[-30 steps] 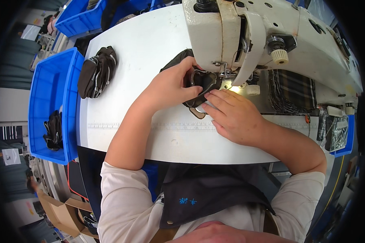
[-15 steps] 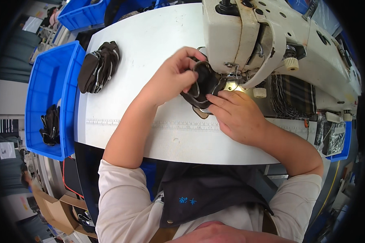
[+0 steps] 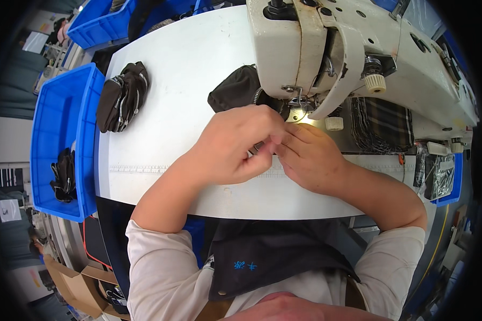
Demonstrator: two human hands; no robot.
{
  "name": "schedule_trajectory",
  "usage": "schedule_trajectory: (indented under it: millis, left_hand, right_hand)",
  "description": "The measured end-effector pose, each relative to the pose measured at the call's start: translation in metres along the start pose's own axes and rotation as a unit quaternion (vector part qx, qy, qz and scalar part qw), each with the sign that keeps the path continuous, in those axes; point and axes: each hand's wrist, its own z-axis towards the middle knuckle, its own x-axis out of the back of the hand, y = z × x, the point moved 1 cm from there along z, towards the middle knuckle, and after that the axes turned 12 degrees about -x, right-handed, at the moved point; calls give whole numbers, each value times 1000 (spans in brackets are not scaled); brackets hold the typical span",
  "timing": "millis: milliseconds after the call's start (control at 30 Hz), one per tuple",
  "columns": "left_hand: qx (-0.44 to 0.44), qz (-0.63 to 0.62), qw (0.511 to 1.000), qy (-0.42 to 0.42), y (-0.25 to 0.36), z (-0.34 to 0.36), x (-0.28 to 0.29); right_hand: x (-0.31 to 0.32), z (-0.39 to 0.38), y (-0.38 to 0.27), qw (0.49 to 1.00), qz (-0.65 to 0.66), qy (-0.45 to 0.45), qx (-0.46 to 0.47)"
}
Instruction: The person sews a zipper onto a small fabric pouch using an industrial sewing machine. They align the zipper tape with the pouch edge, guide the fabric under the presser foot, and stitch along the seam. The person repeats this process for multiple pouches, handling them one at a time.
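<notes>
A dark brown zippered pouch (image 3: 234, 90) lies at the sewing machine's needle area (image 3: 300, 104), its body spread to the left and its metal zipper curving by the machine head. My left hand (image 3: 235, 144) is closed in a pinch over the pouch's near side, covering much of it; a bit of dark cloth and metal shows between thumb and fingers. Beside it, just below the lit needle plate, my right hand (image 3: 313, 158) has its fingers pressed together at the pouch's near edge. The fingertips of both hands meet, hiding exactly what they grip.
More brown zippered pouches (image 3: 123, 97) are stacked on the white table (image 3: 187, 59) at the left. A blue bin (image 3: 85, 160) beside the table holds dark pieces (image 3: 64, 176). Striped dark cloth pieces (image 3: 383, 125) lie right of the needle, under the machine arm (image 3: 401, 48).
The pouch has been turned, its body now lying out to the left. My left hand has come down and toward me, meeting my right fingertips. The right hand stays near the needle.
</notes>
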Motion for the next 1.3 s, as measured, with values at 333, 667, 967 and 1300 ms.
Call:
schedule_trajectory:
  millis: [333,667,967,1300]
  left_hand:
    - [43,251,964,-78,-32,-6,-14]
    - [54,279,956,-74,-39,-5,-20]
    - [121,147,981,-42,-34,-4,-18]
    - [62,238,969,18,-46,-4,-32]
  right_hand:
    - [17,12,-4,998,33,54,-25]
    - [11,4,-4,997,-6,-30,-68]
    - [10,2,-1,996,-6,-37,-82]
    - [9,4,-2,996,-37,-20,-83]
